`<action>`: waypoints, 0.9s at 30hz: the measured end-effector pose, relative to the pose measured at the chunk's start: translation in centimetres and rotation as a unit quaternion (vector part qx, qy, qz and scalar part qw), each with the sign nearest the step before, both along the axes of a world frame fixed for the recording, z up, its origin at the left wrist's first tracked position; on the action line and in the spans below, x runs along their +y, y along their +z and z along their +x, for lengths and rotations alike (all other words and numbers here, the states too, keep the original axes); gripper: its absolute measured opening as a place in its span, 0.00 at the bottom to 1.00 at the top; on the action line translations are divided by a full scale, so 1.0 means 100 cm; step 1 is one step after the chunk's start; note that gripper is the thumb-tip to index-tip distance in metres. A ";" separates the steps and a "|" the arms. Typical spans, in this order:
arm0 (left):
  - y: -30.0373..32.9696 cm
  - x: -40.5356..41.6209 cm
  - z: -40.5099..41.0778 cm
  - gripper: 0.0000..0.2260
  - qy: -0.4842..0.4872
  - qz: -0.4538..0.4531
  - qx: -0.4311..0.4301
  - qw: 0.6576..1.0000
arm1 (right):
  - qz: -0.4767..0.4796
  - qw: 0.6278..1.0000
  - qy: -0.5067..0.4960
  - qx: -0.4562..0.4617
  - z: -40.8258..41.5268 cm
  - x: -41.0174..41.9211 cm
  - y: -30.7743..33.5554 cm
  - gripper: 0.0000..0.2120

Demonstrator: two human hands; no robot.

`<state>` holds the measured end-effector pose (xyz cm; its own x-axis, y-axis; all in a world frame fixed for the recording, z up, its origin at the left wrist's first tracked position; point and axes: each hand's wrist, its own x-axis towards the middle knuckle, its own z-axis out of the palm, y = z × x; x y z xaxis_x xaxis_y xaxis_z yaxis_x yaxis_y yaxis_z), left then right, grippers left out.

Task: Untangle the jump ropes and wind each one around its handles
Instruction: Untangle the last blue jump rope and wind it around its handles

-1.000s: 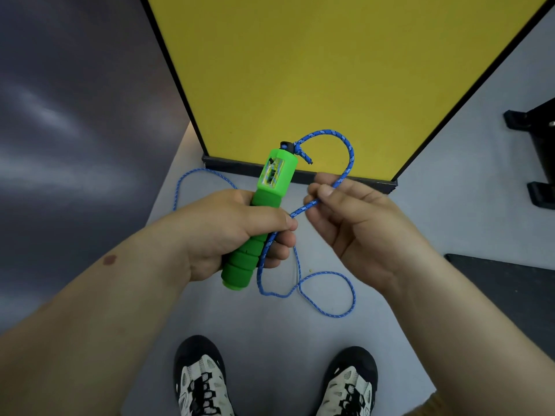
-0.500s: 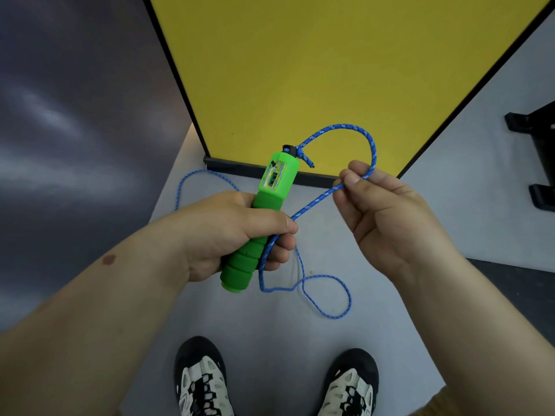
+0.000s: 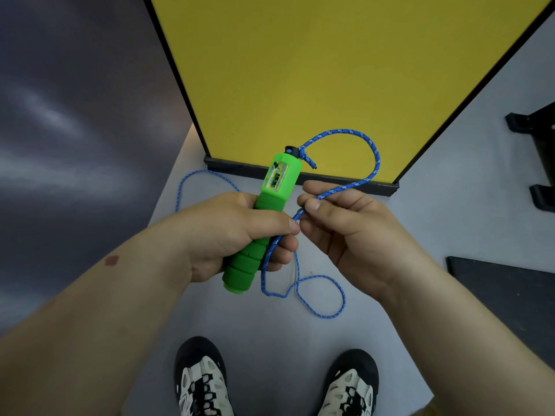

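Nearest, two shoes (image 3: 204, 382) stand on the grey floor (image 3: 264, 334). Above them the left hand (image 3: 228, 232) grips the green handle (image 3: 264, 223) (tilted, its knotted end far), thumb across the foam. The right hand (image 3: 354, 232) pinches the blue rope (image 3: 375, 163), which loops toward the yellow panel (image 3: 330, 70).

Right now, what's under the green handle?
Below the handle is grey floor with a loose loop of blue rope and two shoes. The left hand wraps the handle's middle, so that part stays hidden.
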<state>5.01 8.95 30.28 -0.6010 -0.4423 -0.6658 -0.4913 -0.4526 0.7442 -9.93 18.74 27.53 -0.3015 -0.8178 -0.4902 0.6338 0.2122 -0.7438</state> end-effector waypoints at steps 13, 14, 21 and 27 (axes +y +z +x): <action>0.001 0.000 0.001 0.05 -0.007 -0.012 0.000 1.000 | -0.004 0.994 -0.104 -0.035 -0.015 -0.001 -0.001 0.09; 0.001 0.000 0.000 0.05 -0.005 -0.012 -0.001 1.000 | -0.006 0.996 -0.076 -0.034 -0.011 -0.001 -0.001 0.09; 0.001 0.000 0.000 0.05 -0.001 -0.003 0.001 1.000 | -0.010 1.000 0.021 0.021 0.003 0.001 0.000 0.10; 0.000 -0.002 0.002 0.05 -0.005 -0.005 0.000 1.000 | -0.011 0.994 -0.104 -0.013 -0.014 -0.003 0.001 0.09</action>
<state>5.17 8.72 30.31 -0.6052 -0.4427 -0.6616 -0.4964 -0.4398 0.7484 -11.36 18.49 27.61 -0.4528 -0.7496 -0.4828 0.6816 0.0581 -0.7295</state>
